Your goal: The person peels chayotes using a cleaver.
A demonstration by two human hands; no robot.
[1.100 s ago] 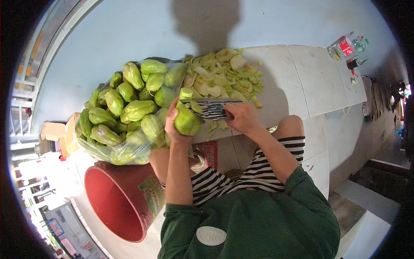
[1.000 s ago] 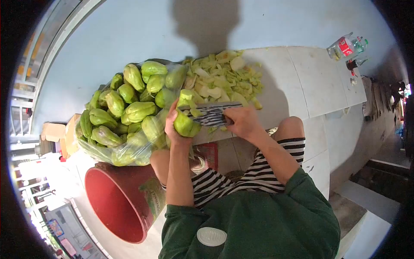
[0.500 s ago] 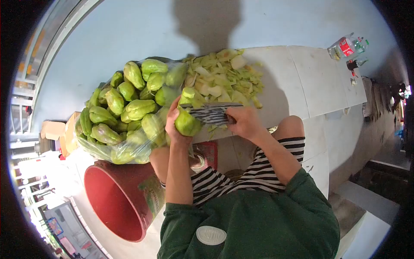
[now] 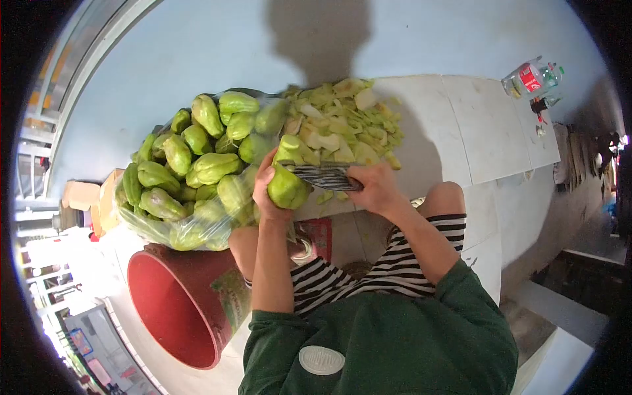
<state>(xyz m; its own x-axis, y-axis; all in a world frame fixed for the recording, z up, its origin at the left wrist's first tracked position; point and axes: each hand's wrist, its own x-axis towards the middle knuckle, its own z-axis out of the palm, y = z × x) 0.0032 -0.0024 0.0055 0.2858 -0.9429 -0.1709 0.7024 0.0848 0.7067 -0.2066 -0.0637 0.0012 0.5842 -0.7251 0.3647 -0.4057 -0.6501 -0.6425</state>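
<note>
My left hand (image 4: 266, 189) is wrapped round a green chayote (image 4: 289, 191), holding it from its left side, with the narrower end pointing away from me. My right hand (image 4: 377, 187) grips the handle of a broad-bladed knife (image 4: 324, 176). Its shiny blade mirrors dark and light stripes and lies across the chayote's upper part; whether the edge is cutting in I cannot tell. Just beyond both hands is a spread pile of pale green chayote peelings (image 4: 349, 125). Several whole chayotes (image 4: 214, 168) fill a clear plastic bag (image 4: 155, 232) left of my left hand.
A red bucket (image 4: 172, 309) lies on its side at the lower left. The tiled ledge (image 4: 421, 99) runs along a pale blue wall (image 4: 421, 39). Plastic bottles (image 4: 530, 79) stand at its far right. A cardboard box (image 4: 108, 197) is behind the bag.
The knife blade has turned, showing a narrower face than before. The left hand still holds the chayote in nearly the same place. The whole view has shifted slightly.
</note>
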